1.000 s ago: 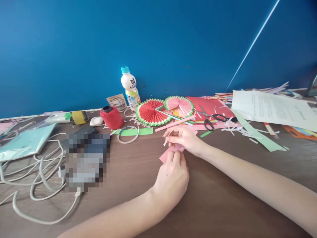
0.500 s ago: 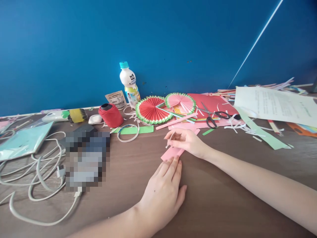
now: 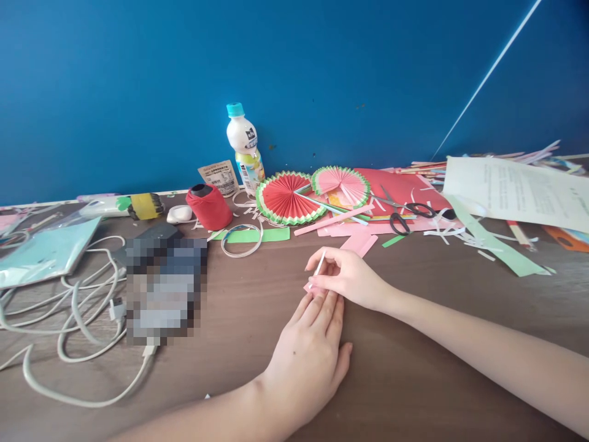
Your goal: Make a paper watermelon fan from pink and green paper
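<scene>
My left hand (image 3: 309, 350) lies flat on the table, palm down, fingers stretched out over the near end of a strip of pink paper (image 3: 362, 244). Just beyond those fingertips, my right hand (image 3: 346, 275) pinches a thin white strip (image 3: 320, 263) between thumb and fingers. The white strip's lower end is down at the pink paper's near end; whether it sticks to it I cannot tell. My right hand covers the middle of the pink paper.
Scissors (image 3: 401, 212) lie beyond my right hand, beside pleated red (image 3: 289, 199) and pink (image 3: 341, 187) paper fans. A bottle (image 3: 243, 147) and a red spool of thread (image 3: 209, 207) stand at the back. White cables (image 3: 76, 313) and a blurred-out device (image 3: 168, 288) lie left; a printed sheet (image 3: 515, 190) right.
My right hand has come nearer to my left fingertips, and the white strip now stands more upright. My left hand stays on the pink paper. The whole view has shifted slightly.
</scene>
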